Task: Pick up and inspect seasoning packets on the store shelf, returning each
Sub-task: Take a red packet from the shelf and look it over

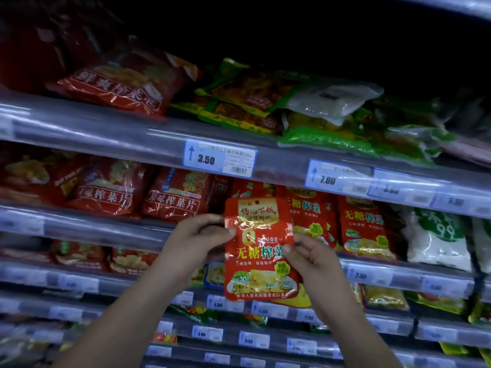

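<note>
A red seasoning packet point(259, 251) with yellow and green print is held upright in front of the shelves, its printed face toward me. My left hand point(199, 235) pinches its left edge near the top. My right hand point(309, 257) pinches its right edge around the middle. Behind it, matching red packets point(362, 227) stand in a row on the shelf point(106, 229).
Red pouches point(170, 195) fill the same shelf to the left, white and green bags point(438, 240) to the right. The shelf above holds red, green and clear bags point(332, 102), with price tags point(219, 158) on its rail. Lower shelves carry more packets.
</note>
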A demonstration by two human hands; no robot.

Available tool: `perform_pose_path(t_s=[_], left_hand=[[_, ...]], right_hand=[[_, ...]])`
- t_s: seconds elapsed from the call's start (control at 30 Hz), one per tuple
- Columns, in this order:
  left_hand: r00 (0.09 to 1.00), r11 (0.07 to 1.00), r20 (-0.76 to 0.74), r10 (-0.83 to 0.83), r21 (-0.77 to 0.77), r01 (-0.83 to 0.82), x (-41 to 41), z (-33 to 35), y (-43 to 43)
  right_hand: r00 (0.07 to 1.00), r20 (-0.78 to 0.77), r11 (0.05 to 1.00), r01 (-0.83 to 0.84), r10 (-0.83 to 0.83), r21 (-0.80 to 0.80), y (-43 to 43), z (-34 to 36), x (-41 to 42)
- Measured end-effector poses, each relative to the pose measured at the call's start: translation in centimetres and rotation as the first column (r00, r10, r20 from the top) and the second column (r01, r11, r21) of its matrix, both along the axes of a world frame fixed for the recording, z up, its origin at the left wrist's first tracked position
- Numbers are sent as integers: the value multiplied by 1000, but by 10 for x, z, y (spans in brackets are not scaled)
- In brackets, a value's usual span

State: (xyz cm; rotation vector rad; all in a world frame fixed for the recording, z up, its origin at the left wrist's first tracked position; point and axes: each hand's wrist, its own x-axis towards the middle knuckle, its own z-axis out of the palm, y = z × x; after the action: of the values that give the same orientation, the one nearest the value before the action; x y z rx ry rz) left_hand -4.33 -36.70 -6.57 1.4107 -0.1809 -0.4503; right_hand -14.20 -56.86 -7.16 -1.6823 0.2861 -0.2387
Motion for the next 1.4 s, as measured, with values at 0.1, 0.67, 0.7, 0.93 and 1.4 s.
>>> perform_pose_path(t_s=[0.1, 0.67, 0.7, 0.93, 1.4], left_hand=[[999, 993, 50, -20, 114, 14, -3, -5, 2], [953, 966, 259, 159, 159, -204, 11, -9, 28], [949, 963, 274, 159, 171, -210, 12, -9, 30], [931, 953, 330, 157, 198, -231, 15, -13, 48], [890, 933, 453, 52, 296, -205, 7, -4, 20]], right_hand=[[999, 25, 999, -36, 36, 14, -1, 6, 8], [998, -13, 959, 63, -69, -275, 17, 24, 46], [997, -12, 958, 72, -79, -279, 20, 26, 53], [973, 38, 960, 230, -227, -159, 25, 24, 93], [963, 86, 830, 263, -254, -491, -13, 30, 85]])
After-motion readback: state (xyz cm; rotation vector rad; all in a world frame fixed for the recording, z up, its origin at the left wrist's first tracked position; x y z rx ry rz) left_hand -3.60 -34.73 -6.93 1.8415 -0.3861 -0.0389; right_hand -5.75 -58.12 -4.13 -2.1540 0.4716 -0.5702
